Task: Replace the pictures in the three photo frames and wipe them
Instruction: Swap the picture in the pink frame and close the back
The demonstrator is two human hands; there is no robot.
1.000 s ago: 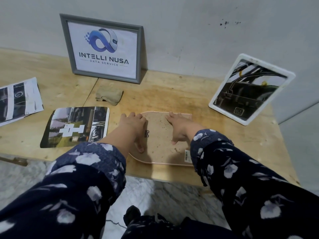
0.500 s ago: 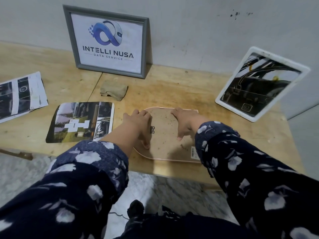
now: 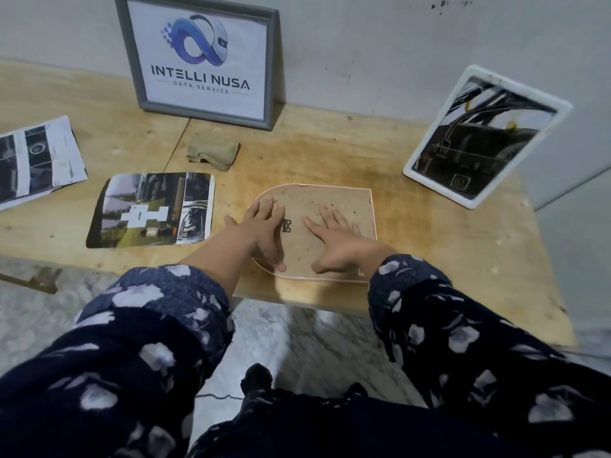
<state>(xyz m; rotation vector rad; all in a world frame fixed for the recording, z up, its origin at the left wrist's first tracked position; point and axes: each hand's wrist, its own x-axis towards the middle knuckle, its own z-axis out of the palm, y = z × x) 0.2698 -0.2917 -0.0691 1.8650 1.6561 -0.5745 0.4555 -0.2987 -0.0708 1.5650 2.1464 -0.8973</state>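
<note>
A pink arch-shaped photo frame (image 3: 334, 200) lies face down near the table's front edge, its brown backing board up. My left hand (image 3: 264, 233) presses flat on the board's left side, beside a small metal hanger. My right hand (image 3: 337, 239) lies flat on the board's right side, fingers spread. A grey frame (image 3: 198, 57) with a logo print leans on the wall behind. A white frame (image 3: 486, 137) with a dark picture stands tilted at the right. A loose printed picture (image 3: 152, 209) lies left of the pink frame. A beige cloth (image 3: 213, 153) sits behind it.
More printed sheets (image 3: 36, 160) lie at the table's left end. The wooden table (image 3: 446, 246) ends just in front of the pink frame, with marble floor (image 3: 291, 342) below. The grey wall runs along the back.
Both hands have slid back toward me on the backing board, fingers now straighter and flatter. My head has moved closer and lower, so everything looks larger.
</note>
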